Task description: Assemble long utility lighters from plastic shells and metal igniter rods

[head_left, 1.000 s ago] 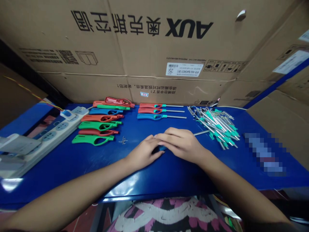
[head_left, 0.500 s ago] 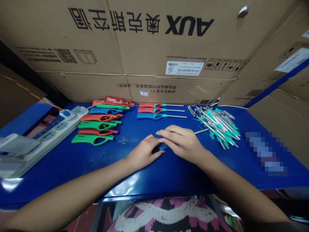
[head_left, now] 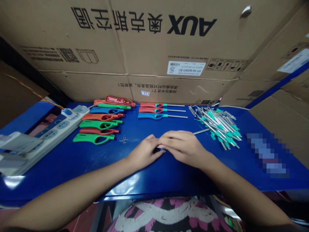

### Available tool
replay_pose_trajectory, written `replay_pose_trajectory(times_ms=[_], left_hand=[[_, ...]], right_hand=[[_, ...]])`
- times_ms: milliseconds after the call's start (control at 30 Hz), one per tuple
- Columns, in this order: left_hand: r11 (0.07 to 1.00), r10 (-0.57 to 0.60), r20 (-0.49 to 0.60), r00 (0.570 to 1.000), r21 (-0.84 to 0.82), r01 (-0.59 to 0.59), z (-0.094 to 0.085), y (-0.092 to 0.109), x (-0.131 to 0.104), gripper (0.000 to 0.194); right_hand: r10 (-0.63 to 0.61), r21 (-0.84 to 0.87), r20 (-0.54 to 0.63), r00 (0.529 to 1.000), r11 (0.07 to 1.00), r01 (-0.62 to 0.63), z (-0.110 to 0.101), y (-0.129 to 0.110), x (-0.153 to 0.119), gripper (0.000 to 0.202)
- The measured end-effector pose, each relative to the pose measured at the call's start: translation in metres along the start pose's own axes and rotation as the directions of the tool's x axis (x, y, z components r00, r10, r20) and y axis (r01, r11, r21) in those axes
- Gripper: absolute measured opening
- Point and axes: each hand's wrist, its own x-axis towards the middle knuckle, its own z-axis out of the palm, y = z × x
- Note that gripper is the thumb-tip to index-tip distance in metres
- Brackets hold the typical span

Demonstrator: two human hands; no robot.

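Note:
Above the middle of the table, my left hand (head_left: 146, 150) and my right hand (head_left: 184, 146) meet with fingers wrapped around a blue long-nosed lighter (head_left: 201, 131). Its metal tube sticks out past my right hand; a sliver of blue shows between the fingertips, and the rest is hidden. Three assembled lighters (head_left: 162, 116), two red and one blue, lie in a row behind my hands. Left of these is a column of lighter casings (head_left: 93, 138) in green, red, orange and blue. Several small metal pins (head_left: 124, 140) lie near my left hand.
A pile of metal tubes with teal parts (head_left: 223, 129) lies to the right. A white power strip (head_left: 51, 133) with plugs runs along the left side. Cardboard (head_left: 135, 48) walls the back of the blue table (head_left: 116, 180). A blurred-out object (head_left: 266, 154) is far right.
The fingers of my right hand have curled in more closely over the lighter, against my left fingertips. The whole view has shifted slightly; the things on the table stay put.

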Motion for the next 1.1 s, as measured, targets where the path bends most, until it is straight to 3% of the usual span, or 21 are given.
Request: replay_pose_trajectory(times_ms=[167, 333, 400, 500, 667, 800, 967, 1100], left_hand=[[0.999, -0.018, -0.004, 1.0, 0.029, 0.018, 0.001, 0.002, 0.0, 0.004], [0.974, -0.091, 0.127, 0.988, 0.217, 0.062, -0.021, 0.012, 0.004, 0.034], [0.937, -0.16, 0.197, 0.967, 0.337, 0.087, -0.035, 0.016, 0.006, 0.04], [0.877, -0.237, 0.224, 0.945, 0.467, 0.109, -0.046, 0.021, 0.006, 0.042], [0.876, -0.265, 0.259, 0.929, 0.467, 0.12, -0.04, 0.019, 0.011, 0.026], [0.914, -0.215, 0.291, 0.932, 0.396, 0.087, -0.059, -0.003, 0.027, 0.03], [0.927, -0.105, 0.17, 0.98, 0.372, 0.035, -0.114, -0.047, 0.064, 0.032], [0.904, -0.076, 0.093, 0.993, 0.426, 0.03, -0.129, -0.08, 0.094, 0.033]], right_hand=[[0.015, 0.023, -0.036, 0.999, 1.0, -0.014, 0.008, -0.005, 0.001, 0.022], [0.14, 0.109, -0.274, 0.951, 0.987, -0.114, -0.007, 0.004, 0.003, 0.016], [0.163, 0.023, -0.347, 0.924, 0.986, -0.165, -0.021, 0.016, -0.001, 0.015], [0.07, -0.253, -0.353, 0.933, 0.953, -0.167, -0.041, 0.042, -0.014, 0.015], [0.124, -0.426, -0.383, 0.915, 0.856, -0.294, -0.052, 0.083, -0.038, 0.015], [0.134, -0.457, -0.436, 0.89, 0.819, -0.347, -0.055, 0.091, -0.044, 0.015], [0.135, -0.434, -0.511, 0.849, 0.812, -0.391, -0.063, 0.087, -0.045, 0.014], [0.146, -0.411, -0.5, 0.854, 0.827, -0.382, -0.062, 0.088, -0.047, 0.014]])
